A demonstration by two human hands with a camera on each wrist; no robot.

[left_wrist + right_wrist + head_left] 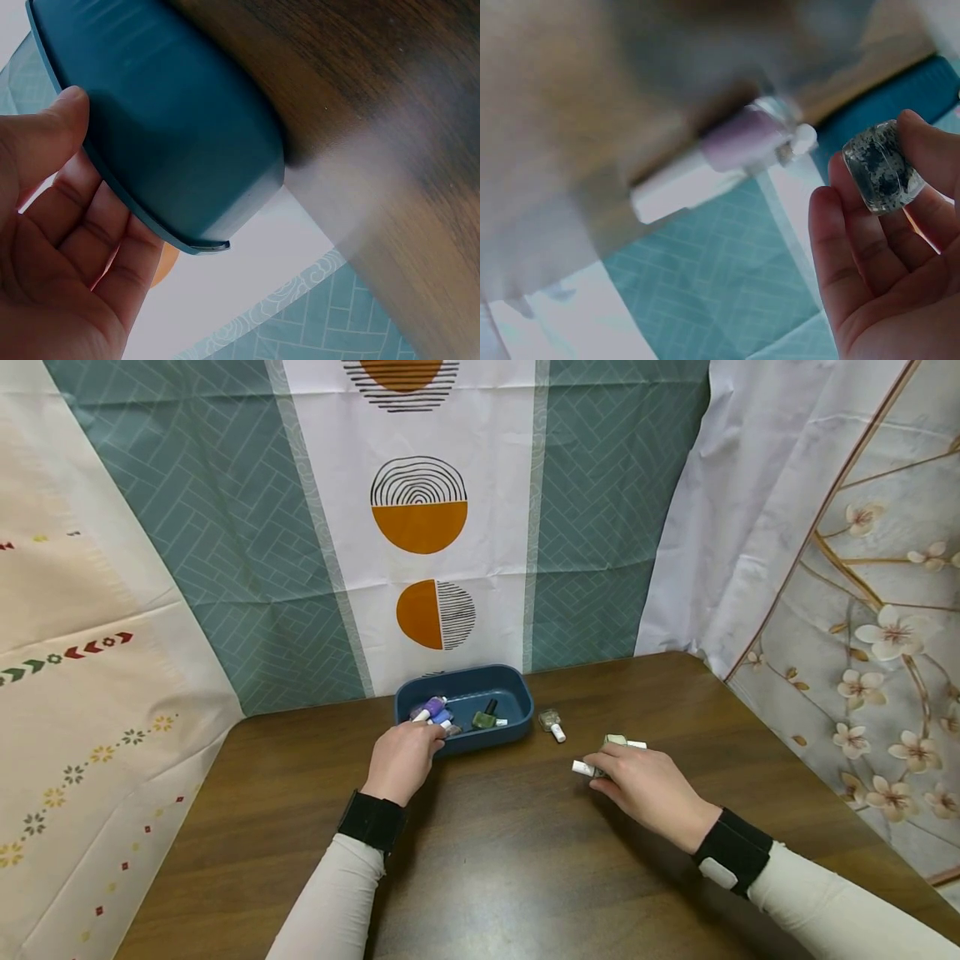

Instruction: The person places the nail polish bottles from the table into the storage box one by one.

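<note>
My left hand (402, 758) grips the front left rim of a dark blue bin (187, 127); in the left wrist view the thumb lies outside the wall and the curled fingers go behind the rim. Purple and blue nail polish bottles (435, 707) lie in the bin by those fingers. My right hand (651, 787) holds a clear glitter nail polish bottle (883, 166) between thumb and fingers, its white cap (583, 768) pointing left in the head view. Just beyond that hand, another white-capped bottle (615, 740) is partly hidden. A blurred lilac bottle (742, 141) shows in the right wrist view.
On the table, right of the bin, lies a glitter bottle with a white cap (557, 732). A green bottle (484, 720) with a black cap lies inside the bin's right half. Patterned cloth (442, 527) hangs behind the brown wooden table (480, 860).
</note>
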